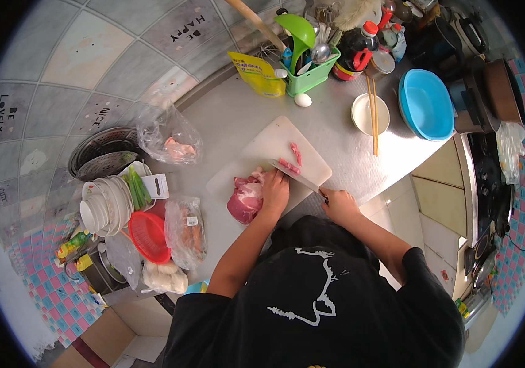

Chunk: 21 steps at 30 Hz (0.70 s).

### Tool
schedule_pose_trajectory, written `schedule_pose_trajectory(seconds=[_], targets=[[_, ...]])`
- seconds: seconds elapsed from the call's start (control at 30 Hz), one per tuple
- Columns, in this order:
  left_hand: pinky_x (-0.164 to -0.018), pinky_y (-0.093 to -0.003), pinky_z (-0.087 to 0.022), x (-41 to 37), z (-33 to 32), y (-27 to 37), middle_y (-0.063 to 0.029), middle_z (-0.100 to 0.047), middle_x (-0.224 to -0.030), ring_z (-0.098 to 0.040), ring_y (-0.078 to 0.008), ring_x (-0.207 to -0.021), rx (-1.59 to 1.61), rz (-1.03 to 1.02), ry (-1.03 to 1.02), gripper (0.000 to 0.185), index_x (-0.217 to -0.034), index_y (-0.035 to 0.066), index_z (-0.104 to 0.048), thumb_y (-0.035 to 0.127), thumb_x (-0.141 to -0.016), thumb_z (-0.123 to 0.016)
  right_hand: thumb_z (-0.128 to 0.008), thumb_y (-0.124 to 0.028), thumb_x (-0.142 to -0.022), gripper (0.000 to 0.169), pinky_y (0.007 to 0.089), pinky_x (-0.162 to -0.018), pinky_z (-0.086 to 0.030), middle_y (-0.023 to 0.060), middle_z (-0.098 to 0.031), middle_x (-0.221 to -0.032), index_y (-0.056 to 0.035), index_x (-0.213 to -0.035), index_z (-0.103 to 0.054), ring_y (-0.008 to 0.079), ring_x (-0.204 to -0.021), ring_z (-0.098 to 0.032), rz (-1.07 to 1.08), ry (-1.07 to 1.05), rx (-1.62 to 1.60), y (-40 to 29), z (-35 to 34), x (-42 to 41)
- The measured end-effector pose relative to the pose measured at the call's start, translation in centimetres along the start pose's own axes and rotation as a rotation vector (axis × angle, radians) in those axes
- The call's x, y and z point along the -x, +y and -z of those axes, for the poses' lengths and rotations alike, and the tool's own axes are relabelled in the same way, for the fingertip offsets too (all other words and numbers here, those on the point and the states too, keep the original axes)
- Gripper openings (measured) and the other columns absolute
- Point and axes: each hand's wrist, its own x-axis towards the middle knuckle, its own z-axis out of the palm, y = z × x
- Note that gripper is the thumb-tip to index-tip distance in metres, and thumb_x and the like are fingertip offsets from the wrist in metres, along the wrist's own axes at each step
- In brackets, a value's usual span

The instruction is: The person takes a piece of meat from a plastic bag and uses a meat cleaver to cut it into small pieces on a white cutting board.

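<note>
A white cutting board [267, 140] lies on the metal counter before me. On its left part rests a chunk of raw meat [245, 200], pink with pale fat. My left hand [275, 191] presses on the meat's right side, fingertips close to the blade. My right hand [339, 204] grips the handle of a kitchen knife [306, 181], whose blade points up and left across the board. A cut strip of meat [289, 166] lies along the blade's far side. Farther up the board is another small meat piece [296, 153].
A white bowl [359, 112] with wooden chopsticks [373, 115] across it and blue basins [428, 106] stand at right. An egg [303, 100] sits by the green utensil holder [308, 83]. Plastic bags [170, 138], a red basket [149, 237] and stacked dishes [106, 207] occupy the left.
</note>
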Motion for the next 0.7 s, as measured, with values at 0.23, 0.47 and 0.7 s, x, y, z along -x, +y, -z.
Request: schedule_pose_trajectory(seconds=[0.23, 0.47, 0.7], targets=[[-0.094, -0.0434, -0.044, 0.8, -0.8, -0.5, -0.0136, -0.062, -0.109, -0.056, -0.0324, -0.107, 0.059, 0.083, -0.057, 0.029, -0.101, 0.0, -0.067, 0.005, -0.074, -0.058, -0.057, -0.016, -0.079, 0.028, 0.049, -0.079, -0.051, 0.0186, -0.066, -0.09, -0.0102, -0.106, -0.059, 0.0391, -0.088, -0.064, -0.008, 0.024, 0.001, -5.5, -1.6, -6.3], [-0.094, -0.0412, -0.045, 1.5, -1.9, -0.6, -0.0134, -0.059, -0.112, -0.055, -0.0302, -0.11, -0.074, 0.046, -0.061, 0.025, -0.096, 0.001, -0.067, 0.006, -0.074, -0.058, -0.059, -0.019, -0.08, 0.039, 0.0474, -0.081, -0.051, 0.0183, -0.067, -0.095, -0.0164, -0.119, -0.061, 0.037, -0.09, -0.064, -0.004, -0.021, 0.036, 0.4, -0.6, -2.1], [-0.097, -0.0395, -0.045, 0.5, -1.0, 0.5, -0.0121, -0.057, -0.113, -0.052, -0.0306, -0.115, -0.034, 0.02, -0.041, 0.023, -0.098, 0.0, -0.065, 0.005, -0.077, -0.056, -0.058, -0.015, -0.076, 0.038, 0.0441, -0.079, -0.052, 0.0201, -0.067, -0.088, -0.012, -0.113, -0.067, 0.0373, -0.084, -0.065, 0.016, 0.083, -0.215, -0.5, -1.1, -4.6]])
